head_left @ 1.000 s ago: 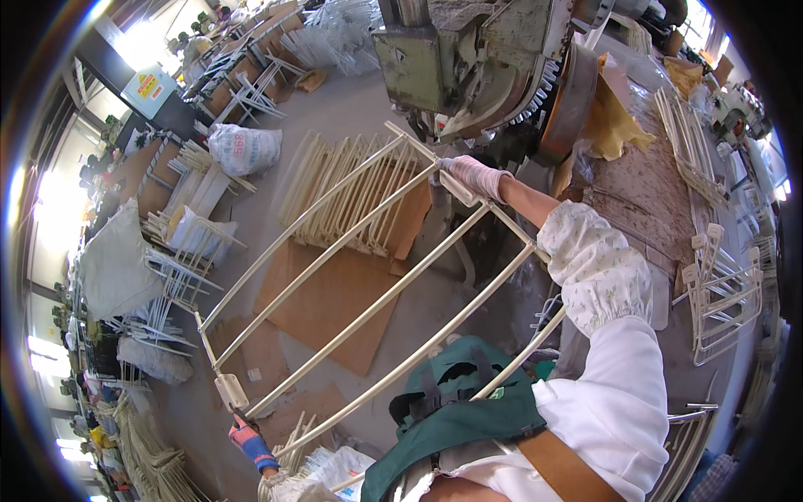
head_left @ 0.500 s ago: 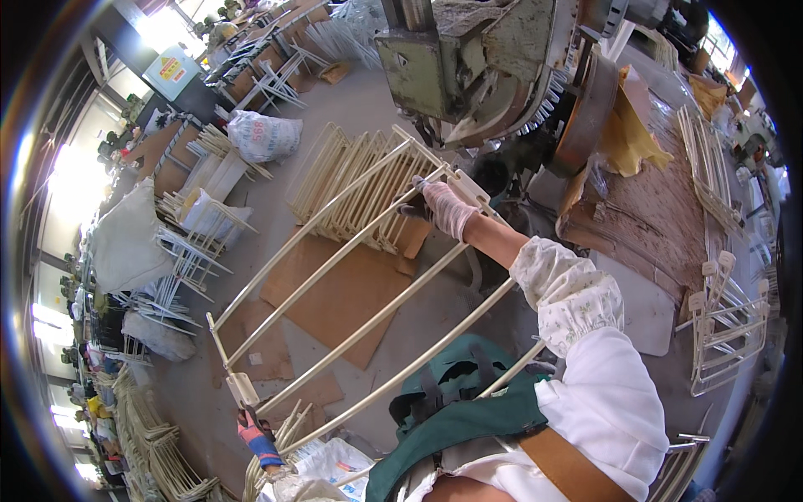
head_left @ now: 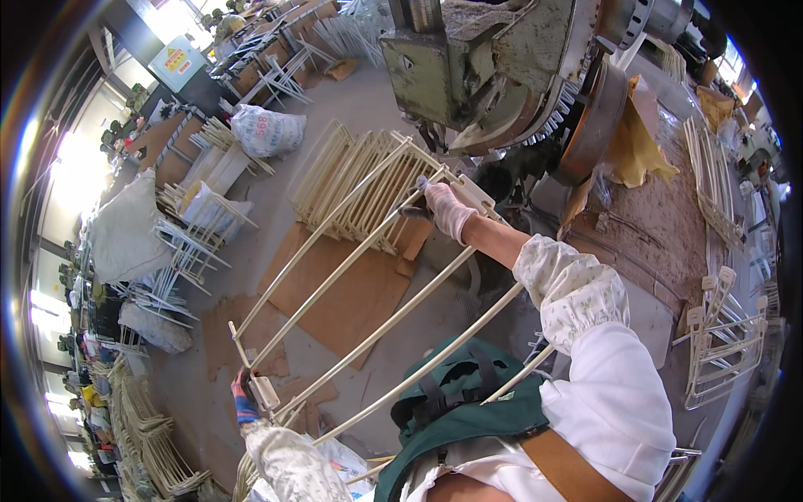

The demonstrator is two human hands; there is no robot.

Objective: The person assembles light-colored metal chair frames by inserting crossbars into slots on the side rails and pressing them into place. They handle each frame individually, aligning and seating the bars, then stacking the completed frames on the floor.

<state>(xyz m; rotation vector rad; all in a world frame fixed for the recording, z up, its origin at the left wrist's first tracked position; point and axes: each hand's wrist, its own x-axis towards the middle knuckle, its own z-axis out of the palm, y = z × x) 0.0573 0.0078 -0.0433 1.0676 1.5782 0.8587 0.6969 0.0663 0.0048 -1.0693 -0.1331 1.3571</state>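
Observation:
A long cream-coloured tubular metal frame (head_left: pixel 372 322) with several parallel bars is held across in front of my body. My right hand (head_left: pixel 443 209), in a pale glove with dark fingertips, grips a bar near the frame's far end, beside a cream end plate (head_left: pixel 475 194). At the near left end my left hand (head_left: pixel 244 395), in a red and blue glove, is closed round the frame next to another small plate (head_left: pixel 265 392). Its fingers are partly hidden. Beyond the frame, a row of similar cream frames (head_left: pixel 351 184) stands on the floor.
A large green machine (head_left: pixel 435 79) with a toothed wheel rises just beyond my right hand. Flat cardboard (head_left: pixel 335 293) lies on the floor below the frame. White sacks (head_left: pixel 266 132) and stacked frames (head_left: pixel 146 427) line the left; more frames (head_left: pixel 726 335) stand at right.
The frame's left end has moved up and to the right with my left hand, which has shifted its hold to the other side of the plate. My right hand keeps its grip.

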